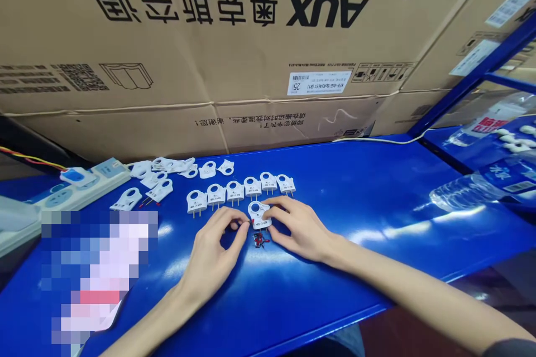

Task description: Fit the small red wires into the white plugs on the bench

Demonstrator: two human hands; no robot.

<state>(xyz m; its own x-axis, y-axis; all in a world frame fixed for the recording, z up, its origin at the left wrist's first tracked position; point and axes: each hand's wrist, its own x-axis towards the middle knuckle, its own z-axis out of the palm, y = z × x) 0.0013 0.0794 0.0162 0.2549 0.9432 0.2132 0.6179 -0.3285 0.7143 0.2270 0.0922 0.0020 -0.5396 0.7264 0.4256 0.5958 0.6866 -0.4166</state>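
Note:
Both my hands work on one white plug half lying on the blue table. My left hand pinches a small red part at the plug's left edge. My right hand grips the plug from the right, fingers curled round it. A small bundle of red and dark wire bits lies just below the plug, between my hands. Beyond my fingers runs a row of several finished white plugs with metal prongs pointing toward me.
Loose white plug shells lie at the back left beside a white power strip. A large AUX cardboard box walls off the back. A plastic water bottle lies at the right. A blurred patch covers the near left.

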